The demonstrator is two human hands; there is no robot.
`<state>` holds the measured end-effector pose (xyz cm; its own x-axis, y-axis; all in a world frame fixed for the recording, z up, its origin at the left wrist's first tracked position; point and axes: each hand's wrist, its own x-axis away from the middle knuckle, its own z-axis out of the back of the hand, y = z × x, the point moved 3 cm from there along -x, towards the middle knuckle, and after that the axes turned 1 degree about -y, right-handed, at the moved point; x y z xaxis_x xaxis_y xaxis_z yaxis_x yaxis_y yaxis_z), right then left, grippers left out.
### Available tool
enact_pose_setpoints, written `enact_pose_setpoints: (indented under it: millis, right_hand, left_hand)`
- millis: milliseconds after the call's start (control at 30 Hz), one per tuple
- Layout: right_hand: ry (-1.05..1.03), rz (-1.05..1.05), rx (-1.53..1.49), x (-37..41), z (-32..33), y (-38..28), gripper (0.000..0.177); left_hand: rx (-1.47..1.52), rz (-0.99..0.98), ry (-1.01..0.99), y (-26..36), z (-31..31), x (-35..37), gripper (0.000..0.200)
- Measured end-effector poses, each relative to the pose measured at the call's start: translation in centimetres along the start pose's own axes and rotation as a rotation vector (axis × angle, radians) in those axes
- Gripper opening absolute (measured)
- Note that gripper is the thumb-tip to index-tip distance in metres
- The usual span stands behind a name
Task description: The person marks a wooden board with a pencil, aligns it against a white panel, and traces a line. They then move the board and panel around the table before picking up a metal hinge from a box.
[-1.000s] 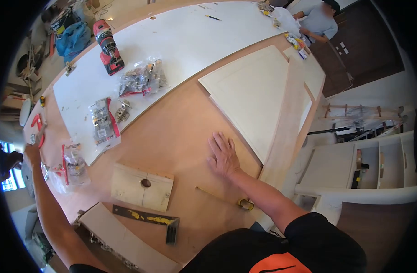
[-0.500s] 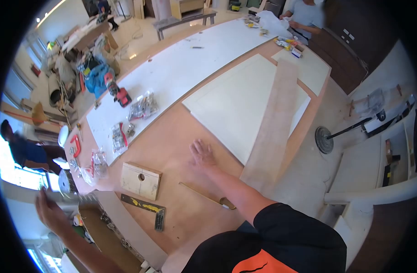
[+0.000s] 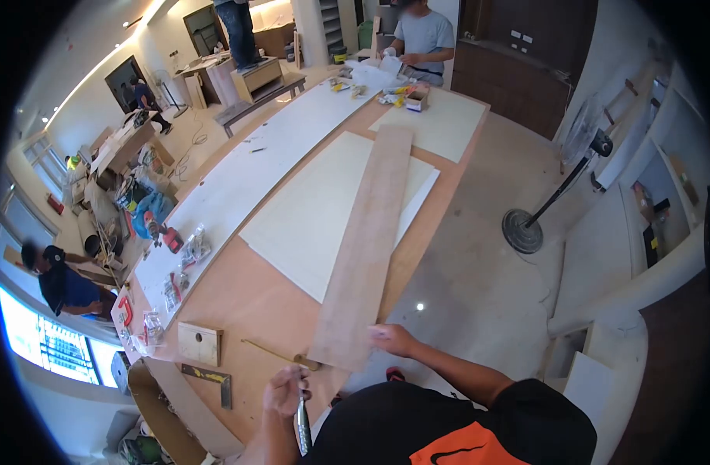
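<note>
My left hand (image 3: pixel 283 394) is closed at the near edge of the table, around a slim silver tool (image 3: pixel 303 426) that points down towards my body; its exact kind I cannot tell. My right hand (image 3: pixel 392 339) has its fingers curled at the right edge of a long wooden plank (image 3: pixel 362 240), close to its near end. That plank lies across a cream panel (image 3: pixel 300 217). Left of the plank's near end lies a thin yellowish strip (image 3: pixel 268 350) with a round brown piece (image 3: pixel 307 362) at its end. A try square (image 3: pixel 215 377) and a wooden block with a hole (image 3: pixel 199 343) sit further left.
A long white panel (image 3: pixel 238 178) carries a red cordless drill (image 3: pixel 169 239) and bags of hardware (image 3: pixel 196 246). A red clamp (image 3: pixel 125 311) lies at the left end. One person (image 3: pixel 424 39) stands at the far end, another (image 3: pixel 72 283) at left. A floor fan (image 3: pixel 523 230) stands right.
My view has shifted. My right hand has left the tabletop for the plank's edge. My left hand has come from the far left to the near table edge, now with the silver tool.
</note>
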<state>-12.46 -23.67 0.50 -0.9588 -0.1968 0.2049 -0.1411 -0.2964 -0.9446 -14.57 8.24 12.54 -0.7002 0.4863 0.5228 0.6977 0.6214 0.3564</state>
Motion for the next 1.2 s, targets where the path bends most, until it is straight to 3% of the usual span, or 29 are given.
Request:
enact_pose_setpoints:
  millis: [200, 300, 433, 533, 633, 733, 800, 867, 933, 1033, 1133, 1200]
  right_hand:
    - [0.232, -0.139, -0.008, 9.9, 9.1, 4.6, 0.053]
    - [0.320, -0.196, -0.117, 12.1, 10.5, 6.0, 0.054]
    - [0.329, -0.193, -0.172, 11.2, 11.9, 6.9, 0.054]
    - [0.293, -0.158, -0.204, 8.6, 13.6, 6.8, 0.052]
    - [0.227, -0.263, -0.422, 5.8, 16.1, 3.2, 0.049]
    - [0.159, -0.407, -0.480, 0.1, 18.1, 5.9, 0.044]
    - [0.016, -0.328, -0.328, -3.7, 19.9, 9.5, 0.041]
    - [0.108, -0.478, -0.398, -4.8, 21.8, 6.1, 0.041]
    - [0.018, -0.484, -0.409, -6.1, 24.1, 6.1, 0.047]
    - [0.071, -0.511, -0.386, -7.4, 28.0, 6.0, 0.054]
    - [0.103, -0.514, -0.458, -8.4, 30.9, 8.2, 0.056]
    - [0.097, -0.540, -0.496, -9.0, 31.6, 8.5, 0.057]
  left_hand:
    - [-0.777, 0.249, -0.084, -6.9, -7.7, -7.1, 0.037]
    - [-1.291, 0.033, 0.014, -6.2, -12.5, -8.6, 0.049]
    - [-1.735, -0.318, 0.220, -4.5, -13.3, -13.5, 0.052]
    - [-1.807, -0.445, 0.518, -2.4, -11.6, -18.0, 0.048]
    - [-2.041, -0.323, 0.663, 0.4, -10.1, -22.0, 0.047]
    - [-2.009, -0.368, 0.747, 2.6, -6.6, -26.6, 0.047]
    - [-2.028, -0.315, 0.767, 4.2, -3.6, -29.5, 0.050]
    - [-2.084, -0.261, 0.749, 5.1, -2.8, -31.0, 0.054]
    - [-2.023, -0.238, 0.772, 4.9, -2.1, -31.3, 0.057]
    - [-1.967, -0.053, 0.816, 4.9, -1.6, -30.4, 0.055]
    - [-1.686, 0.156, 0.842, 4.9, -0.7, -28.9, 0.056]
    - [-1.721, 0.263, 0.777, 4.6, 0.9, -29.3, 0.057]
